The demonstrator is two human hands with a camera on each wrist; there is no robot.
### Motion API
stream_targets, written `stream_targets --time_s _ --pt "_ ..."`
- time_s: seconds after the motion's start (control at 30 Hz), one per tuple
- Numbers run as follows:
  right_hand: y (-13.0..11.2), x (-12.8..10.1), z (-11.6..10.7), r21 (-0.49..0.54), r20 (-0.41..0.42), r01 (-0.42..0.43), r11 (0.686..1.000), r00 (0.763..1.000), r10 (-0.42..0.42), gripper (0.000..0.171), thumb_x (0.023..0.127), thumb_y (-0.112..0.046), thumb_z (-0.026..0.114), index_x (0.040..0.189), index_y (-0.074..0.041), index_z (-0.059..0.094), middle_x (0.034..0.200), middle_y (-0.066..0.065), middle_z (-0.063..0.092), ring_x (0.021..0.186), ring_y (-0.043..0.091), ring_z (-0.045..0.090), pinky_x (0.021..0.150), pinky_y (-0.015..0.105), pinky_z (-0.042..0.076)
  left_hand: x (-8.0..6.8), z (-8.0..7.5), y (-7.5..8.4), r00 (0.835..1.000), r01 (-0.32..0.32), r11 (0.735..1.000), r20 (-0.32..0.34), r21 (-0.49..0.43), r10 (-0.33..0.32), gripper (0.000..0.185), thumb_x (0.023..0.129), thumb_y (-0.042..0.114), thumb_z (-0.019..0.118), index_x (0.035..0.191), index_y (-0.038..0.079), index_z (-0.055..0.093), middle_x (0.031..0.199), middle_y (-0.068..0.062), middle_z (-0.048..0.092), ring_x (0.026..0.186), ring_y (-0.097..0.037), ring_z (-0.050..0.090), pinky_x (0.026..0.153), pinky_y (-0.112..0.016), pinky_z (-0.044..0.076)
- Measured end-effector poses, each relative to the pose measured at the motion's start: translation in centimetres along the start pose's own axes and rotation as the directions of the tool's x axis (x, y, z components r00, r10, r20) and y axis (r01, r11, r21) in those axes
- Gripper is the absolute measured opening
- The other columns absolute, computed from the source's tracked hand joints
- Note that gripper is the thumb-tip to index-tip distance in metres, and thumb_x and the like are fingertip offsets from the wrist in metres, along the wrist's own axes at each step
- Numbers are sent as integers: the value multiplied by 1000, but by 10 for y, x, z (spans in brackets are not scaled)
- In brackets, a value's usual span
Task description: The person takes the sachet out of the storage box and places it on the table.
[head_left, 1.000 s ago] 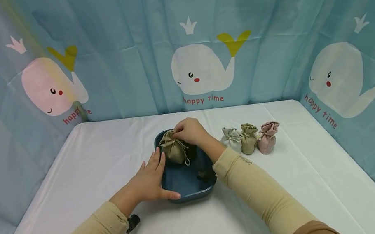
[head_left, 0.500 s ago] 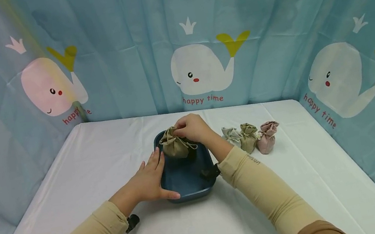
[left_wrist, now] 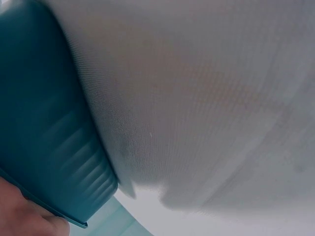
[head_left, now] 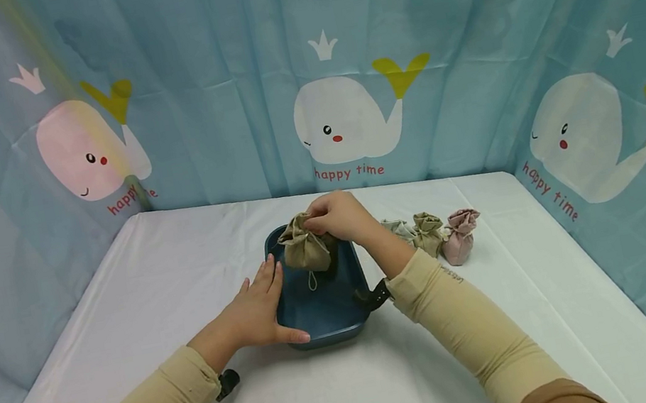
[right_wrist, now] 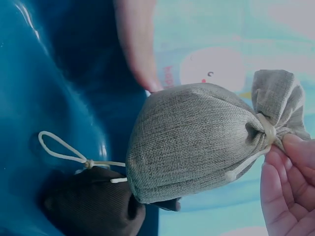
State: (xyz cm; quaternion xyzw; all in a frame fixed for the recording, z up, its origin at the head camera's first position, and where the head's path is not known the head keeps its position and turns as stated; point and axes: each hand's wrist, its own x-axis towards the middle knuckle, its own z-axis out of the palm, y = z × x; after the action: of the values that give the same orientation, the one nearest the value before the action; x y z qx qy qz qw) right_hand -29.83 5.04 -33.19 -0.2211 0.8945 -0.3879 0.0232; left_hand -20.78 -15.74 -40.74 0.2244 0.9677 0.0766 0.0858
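Observation:
My right hand pinches the gathered neck of an olive drawstring pouch, holding it over the far end of a dark blue rectangular tray. In the right wrist view the pouch is tilted on its side, its cord tied round the neck. Below it in the tray lies a darker drawstring pouch with a pale cord loop, partly covered by the held one. My left hand rests against the tray's left side, fingers spread and straight, thumb at the near corner. Its fingertips show at the rim in the left wrist view.
To the tray's right stand a whitish pouch, another olive pouch and a pink pouch in a row. My right forearm partly covers the first two. A white cloth covers the table, and a blue whale-print curtain hangs around it.
My right hand has moved slightly up and to the right with the olive pouch, which has turned and risen a little in the head view. The left hand and the tray have stayed put.

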Motion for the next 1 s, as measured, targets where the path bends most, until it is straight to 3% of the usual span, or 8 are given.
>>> stream_targets --time_s 0.3,1.0 --pt "2 -10 -18 86 -11 16 996 1000 -15 21 86 -23 65 66 -14 65 70 0 63 71 18 59 60 31 46 1 1 0 1000 1 1000 6 2 -1 138 51 89 49 146 0 2 151 -18 -7 139 -29 -3 105 -58 15" --pt "4 -43 -59 146 -51 -50 988 997 58 12 85 -17 66 76 -10 70 81 4 67 80 19 62 75 39 50 -1 -1 1 1000 9 1000 1 2 -9 137 52 88 50 146 1 2 151 -17 -9 139 -30 -3 106 -57 14"
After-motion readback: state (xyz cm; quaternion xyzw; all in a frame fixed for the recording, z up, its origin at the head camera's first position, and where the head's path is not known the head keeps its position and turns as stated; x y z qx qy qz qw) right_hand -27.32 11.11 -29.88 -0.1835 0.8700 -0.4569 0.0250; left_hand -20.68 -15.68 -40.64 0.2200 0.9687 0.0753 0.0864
